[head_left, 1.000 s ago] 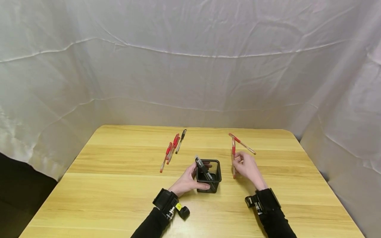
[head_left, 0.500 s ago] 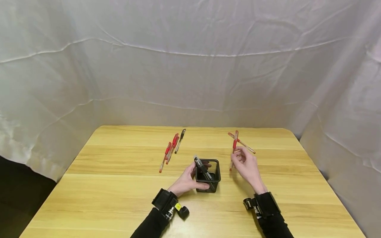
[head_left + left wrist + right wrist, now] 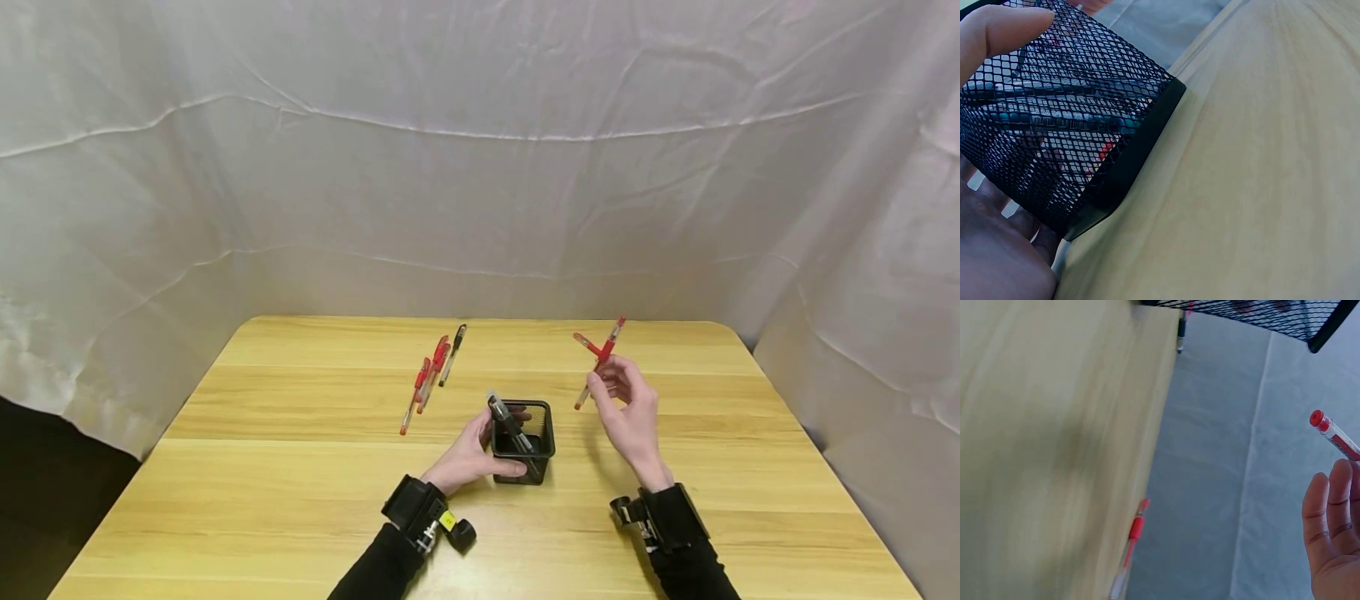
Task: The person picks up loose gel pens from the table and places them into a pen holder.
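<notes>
My left hand grips the black mesh pen holder from its left, the thumb across the near mesh wall. Inside the holder lean black pens, tops tilted left past the rim. To the right, my right hand pinches a red pen between thumb and fingers, raised over the table with its far end tipped up and right. In the right wrist view that pen's red end sticks out beyond the fingers. A second red pen lies behind it, partly covered by the right hand.
Left of the holder, several pens lie on the wooden table: red ones side by side and a black one at their right. A pale cloth hangs around the table's back and sides.
My right hand has lifted the red pen off the table, moving up and tilting its far end to the right. The left hand and the holder stay in place.
</notes>
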Tool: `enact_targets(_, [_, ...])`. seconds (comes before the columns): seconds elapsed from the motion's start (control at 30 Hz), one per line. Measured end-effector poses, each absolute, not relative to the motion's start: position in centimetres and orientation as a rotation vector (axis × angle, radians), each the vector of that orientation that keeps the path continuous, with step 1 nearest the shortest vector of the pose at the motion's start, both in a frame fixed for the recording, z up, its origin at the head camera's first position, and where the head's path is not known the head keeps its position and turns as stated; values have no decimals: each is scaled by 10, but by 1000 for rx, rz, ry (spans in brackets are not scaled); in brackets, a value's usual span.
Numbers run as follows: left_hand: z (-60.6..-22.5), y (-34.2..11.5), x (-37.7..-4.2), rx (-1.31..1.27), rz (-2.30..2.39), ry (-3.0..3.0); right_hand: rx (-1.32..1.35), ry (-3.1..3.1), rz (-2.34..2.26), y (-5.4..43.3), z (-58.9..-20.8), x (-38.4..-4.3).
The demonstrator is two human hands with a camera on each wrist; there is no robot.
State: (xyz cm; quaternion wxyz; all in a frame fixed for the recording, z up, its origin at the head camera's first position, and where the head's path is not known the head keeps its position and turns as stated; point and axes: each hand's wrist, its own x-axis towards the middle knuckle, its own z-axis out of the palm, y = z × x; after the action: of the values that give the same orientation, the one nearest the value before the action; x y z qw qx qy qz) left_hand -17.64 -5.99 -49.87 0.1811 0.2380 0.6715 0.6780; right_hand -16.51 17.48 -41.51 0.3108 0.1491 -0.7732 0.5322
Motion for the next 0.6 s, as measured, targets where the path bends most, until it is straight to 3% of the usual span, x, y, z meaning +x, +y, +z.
enact_targets(0.6, [-498,-60,-177,683,1916,1893,682,-1800,1408,166,-410,-161])
